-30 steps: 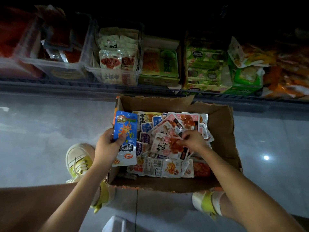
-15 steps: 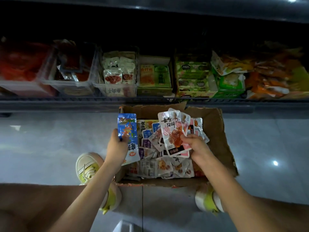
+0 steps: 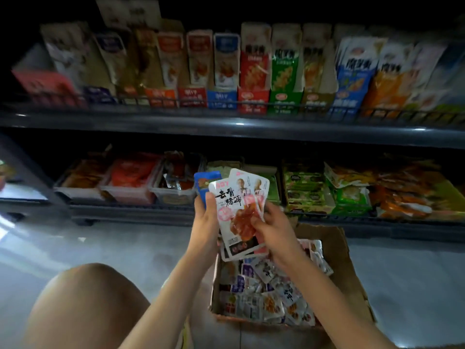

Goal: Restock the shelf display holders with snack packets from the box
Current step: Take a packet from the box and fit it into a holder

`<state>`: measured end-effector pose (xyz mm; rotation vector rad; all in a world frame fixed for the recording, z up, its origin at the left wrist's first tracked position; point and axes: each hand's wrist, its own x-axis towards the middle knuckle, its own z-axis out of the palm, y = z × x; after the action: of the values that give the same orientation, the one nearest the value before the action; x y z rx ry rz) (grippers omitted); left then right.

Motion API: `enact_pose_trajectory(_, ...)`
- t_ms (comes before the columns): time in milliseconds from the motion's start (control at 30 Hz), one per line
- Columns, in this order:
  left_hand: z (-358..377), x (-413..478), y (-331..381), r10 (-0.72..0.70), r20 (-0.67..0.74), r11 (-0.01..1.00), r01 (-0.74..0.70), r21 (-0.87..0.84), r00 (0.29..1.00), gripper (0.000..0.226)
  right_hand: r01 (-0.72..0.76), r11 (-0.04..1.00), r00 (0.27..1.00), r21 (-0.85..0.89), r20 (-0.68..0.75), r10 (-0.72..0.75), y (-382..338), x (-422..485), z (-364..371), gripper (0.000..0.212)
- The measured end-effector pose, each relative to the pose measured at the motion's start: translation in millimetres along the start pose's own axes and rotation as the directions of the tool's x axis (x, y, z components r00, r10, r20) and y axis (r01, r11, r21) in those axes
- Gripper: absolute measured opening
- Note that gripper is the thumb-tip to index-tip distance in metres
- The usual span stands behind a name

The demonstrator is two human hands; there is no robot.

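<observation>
Cardboard box (image 3: 337, 260) sits on the floor just under both hands, with plenty of small packets left in it. Looks like the sorting step. The left hand (image 3: 206, 215) has its grip round a blue packet (image 3: 203, 180), and the right hand (image 3: 271, 225) pinches a fan of white packets (image 3: 236, 205), both raised before the lower shelf. Next up, I'd guess: square the fan, then slot it into a matching holder (image 3: 173, 195).

Glossy plastic packets (image 3: 237, 210), matt cardboard box (image 3: 337, 250)
</observation>
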<state>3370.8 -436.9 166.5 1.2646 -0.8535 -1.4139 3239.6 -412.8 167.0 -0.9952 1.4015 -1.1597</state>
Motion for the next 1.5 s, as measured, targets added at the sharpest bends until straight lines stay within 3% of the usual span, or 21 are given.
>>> enact_pose_trajectory(167,-17.4,-1.8,50.3,0.063,-0.032,0.992,-0.066,-0.103,0.997,0.033,0.047,0.998,0.986,-0.029,0.159,-0.042,-52.4,-3.2,31.5,0.042)
enact_pose_trajectory(333,-25.7,-4.1,83.4,0.099,-0.080,0.969,-0.115,-0.219,0.992,0.034,0.091,0.995,0.982,0.034,0.163,-0.096,-88.7,2.9,58.8,0.018)
enact_pose_trajectory(600,-50.0,9.3,121.9,0.175,-0.156,0.951,-0.208,-0.229,0.972,0.025,0.181,0.982,0.966,0.051,0.180,-0.188,-133.9,20.5,103.2,0.011)
enact_pose_trajectory(867,-108.6,53.8,165.4,0.299,-0.245,0.929,-0.340,-0.148,0.922,0.016,0.113,0.983,0.956,0.143,0.254,-0.147,-163.7,60.9,180.4,0.017)
enact_pose_trajectory(967,-134.6,75.7,188.1,0.305,-0.268,0.925,-0.351,-0.144,0.914,0.026,0.134,0.979,0.958,0.151,0.232,-0.167,-175.3,79.8,213.7,0.016)
enact_pose_trajectory(1033,-154.9,90.2,204.4,0.337,-0.306,0.918,-0.383,-0.106,0.891,0.032,0.133,0.977,0.964,0.164,0.206,-0.166,-183.1,95.6,230.8,0.017)
enact_pose_trajectory(1133,-189.4,110.8,226.0,0.388,-0.395,0.908,-0.420,0.006,0.833,0.021,0.085,0.973,0.970,0.215,0.204,-0.130,-197.4,122.7,248.1,0.021)
enact_pose_trajectory(1400,-249.5,160.2,271.1,0.425,-0.474,0.890,-0.452,0.061,0.771,0.014,0.139,0.921,0.965,0.363,0.157,-0.208,-245.6,197.7,318.1,0.023)
enact_pose_trajectory(1500,-260.8,182.5,283.6,0.456,-0.465,0.883,-0.452,0.127,0.759,0.015,0.212,0.906,0.960,0.366,0.097,-0.263,-254.7,232.8,358.5,0.040)
